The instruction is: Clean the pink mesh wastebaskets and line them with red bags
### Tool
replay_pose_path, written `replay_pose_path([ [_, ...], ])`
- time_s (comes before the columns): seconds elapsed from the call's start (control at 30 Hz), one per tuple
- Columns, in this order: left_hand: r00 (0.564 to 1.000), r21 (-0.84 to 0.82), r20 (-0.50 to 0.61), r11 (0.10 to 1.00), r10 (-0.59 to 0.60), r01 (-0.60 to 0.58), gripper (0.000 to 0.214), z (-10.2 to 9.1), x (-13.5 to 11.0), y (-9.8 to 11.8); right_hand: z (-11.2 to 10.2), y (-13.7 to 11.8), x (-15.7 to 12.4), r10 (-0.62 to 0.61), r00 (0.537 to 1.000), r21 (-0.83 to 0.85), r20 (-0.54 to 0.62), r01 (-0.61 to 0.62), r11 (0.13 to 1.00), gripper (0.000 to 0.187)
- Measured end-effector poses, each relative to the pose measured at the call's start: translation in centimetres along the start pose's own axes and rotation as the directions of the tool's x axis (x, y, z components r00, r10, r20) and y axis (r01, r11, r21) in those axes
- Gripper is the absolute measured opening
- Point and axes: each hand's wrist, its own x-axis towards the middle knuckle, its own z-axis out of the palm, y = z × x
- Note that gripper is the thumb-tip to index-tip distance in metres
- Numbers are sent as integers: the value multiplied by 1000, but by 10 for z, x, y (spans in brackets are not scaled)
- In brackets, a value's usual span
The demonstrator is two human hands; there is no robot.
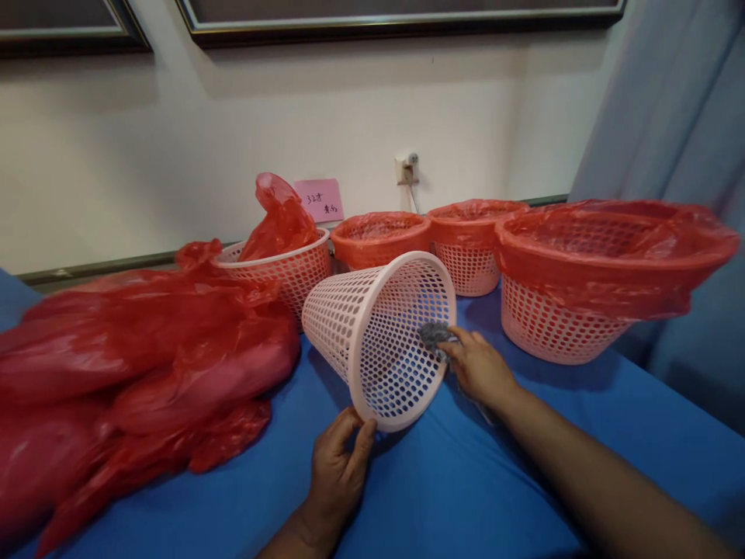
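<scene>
A pink perforated plastic basket (378,334) lies tipped on its side on the blue table (454,481), its open mouth facing away from me. My left hand (337,466) grips the near base edge of this basket with curled fingers. My right hand (480,366) pinches a small grey cloth (434,335) and presses it against the basket's right side.
A heap of red plastic bags (133,357) covers the left of the table. Behind stand an unlined basket with a loose red bag (282,260) and three baskets lined with red bags (378,237), (474,241), (599,272). A grey curtain (675,132) hangs at right.
</scene>
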Motion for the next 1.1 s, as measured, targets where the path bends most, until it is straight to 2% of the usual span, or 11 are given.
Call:
replay_pose_path([
  [0.1, 997, -18, 61, 998, -52, 53, 36, 3, 0, -1, -2, -4, -2, 53, 998, -45, 18, -52, 998, 50],
  [0.27, 935, 8, 328, 990, -138, 143, 29, 17, -2, -7, 12, -26, -18, -258, 947, 452, 190, 149, 880, 46],
  [0.37, 918, -32, 372, 986, -137, 161, 29, 22, -2, -10, 20, -31, -23, -363, 911, 598, 195, 183, 780, 46],
  [0.5, 958, -25, 256, 990, -129, 140, 33, 15, 0, -9, 14, -15, -13, -261, 950, 316, 171, 198, 928, 54],
  [0.57, 980, -1, 165, 994, -110, 112, 34, 11, 0, -7, 6, -2, -3, -83, 992, 43, 90, 80, 996, 54],
  [0.67, 989, 3, 111, 996, -93, 94, 36, 7, 0, -5, -5, 8, 6, 116, 991, -189, -61, -125, 974, 50],
  [0.8, 987, -1, 99, 992, -128, 129, 40, 8, 0, -6, -2, -10, -3, -47, 997, -13, 63, 48, 999, 49],
  [0.9, 991, -19, 59, 992, -124, 125, 42, 8, 1, -7, 7, -29, -16, -308, 935, 261, 178, 257, 931, 52],
  [0.97, 994, -35, 26, 993, -110, 111, 42, 6, 1, -7, 13, -36, -20, -393, 898, 462, 196, 269, 845, 53],
  [1.03, 995, -38, -13, 994, -100, 99, 41, 4, 1, -6, 16, -36, -19, -389, 901, 561, 192, 225, 796, 48],
  [1.1, 995, -30, -26, 995, -96, 95, 41, 3, 1, -5, 18, -33, -16, -277, 946, 459, 169, 174, 871, 46],
])
